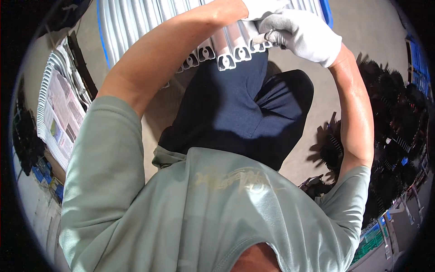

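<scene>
Long silvery metal profiles lie side by side at the top of the head view, their hollow ends toward me. My right hand, in a white glove with dark smudged fingertips, is closed at the right-hand profile ends. A small pale tip shows at its fingers; whether it is a held thing or part of the hand is unclear. Across the profiles reaches my left arm, and my left hand, also white-gloved, lies over them beside the right one. The upper edge cuts it off, and its fingers cannot be made out.
A blue edge borders the profiles. On the left stands a stack of profiles with printed paper sheets over it. Dark, toothed-edged pieces are heaped at the right, with a green crate below. My legs are under the profile ends.
</scene>
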### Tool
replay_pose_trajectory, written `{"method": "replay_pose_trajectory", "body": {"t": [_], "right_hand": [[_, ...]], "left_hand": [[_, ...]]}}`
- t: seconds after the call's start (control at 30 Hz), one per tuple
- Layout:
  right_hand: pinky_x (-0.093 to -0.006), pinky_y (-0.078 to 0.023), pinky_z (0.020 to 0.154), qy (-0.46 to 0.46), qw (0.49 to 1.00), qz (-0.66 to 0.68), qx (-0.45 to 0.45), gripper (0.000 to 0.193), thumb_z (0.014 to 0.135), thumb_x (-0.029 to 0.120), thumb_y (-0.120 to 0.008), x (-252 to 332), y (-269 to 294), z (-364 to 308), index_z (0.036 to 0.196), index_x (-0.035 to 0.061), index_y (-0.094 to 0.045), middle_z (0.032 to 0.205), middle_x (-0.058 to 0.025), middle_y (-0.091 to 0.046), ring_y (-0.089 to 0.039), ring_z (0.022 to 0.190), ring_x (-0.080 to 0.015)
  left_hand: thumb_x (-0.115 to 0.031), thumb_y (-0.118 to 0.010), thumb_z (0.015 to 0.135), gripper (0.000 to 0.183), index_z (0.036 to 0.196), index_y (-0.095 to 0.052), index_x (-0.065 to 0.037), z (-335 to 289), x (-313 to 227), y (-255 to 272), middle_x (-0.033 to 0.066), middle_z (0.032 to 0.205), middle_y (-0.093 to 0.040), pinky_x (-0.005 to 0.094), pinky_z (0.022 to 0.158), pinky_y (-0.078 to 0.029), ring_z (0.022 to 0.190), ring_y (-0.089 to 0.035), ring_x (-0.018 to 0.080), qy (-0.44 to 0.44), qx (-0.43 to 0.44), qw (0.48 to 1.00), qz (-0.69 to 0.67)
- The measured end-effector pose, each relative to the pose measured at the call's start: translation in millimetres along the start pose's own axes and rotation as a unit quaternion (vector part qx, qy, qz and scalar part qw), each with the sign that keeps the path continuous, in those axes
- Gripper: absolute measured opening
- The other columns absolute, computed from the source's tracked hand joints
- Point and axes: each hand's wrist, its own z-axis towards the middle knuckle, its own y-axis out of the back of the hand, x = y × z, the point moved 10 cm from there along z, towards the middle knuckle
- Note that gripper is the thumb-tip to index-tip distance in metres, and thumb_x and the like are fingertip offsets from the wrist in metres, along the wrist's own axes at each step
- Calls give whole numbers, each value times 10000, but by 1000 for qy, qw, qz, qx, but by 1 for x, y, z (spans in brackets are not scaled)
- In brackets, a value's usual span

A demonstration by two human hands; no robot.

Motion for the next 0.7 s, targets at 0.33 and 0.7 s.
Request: {"method": "replay_pose_trajectory", "body": {"t": [0.33,0.7], "right_hand": [[-283,-488,671,58,998,29,6,116,895,102,-690,11,-1,-7,1003,63,-704,905,-22,-651,-585,705,-175],[-311,-478,705,-18,994,-79,-67,239,976,342,-594,23,-3,-27,1016,141,-717,812,-19,-658,-607,702,-176]], "left_hand": [[-371,-390,976,565,1450,-451,-70,-27,-1,19,195,1497,-429,508,1200,-212,1398,-367,354,-58,-119,984,-120],[-353,-359,1001,546,1449,-450,-55,-10,43,-121,202,1514,-405,515,1214,-164,1417,-335,368,-51,107,992,-39]]}}
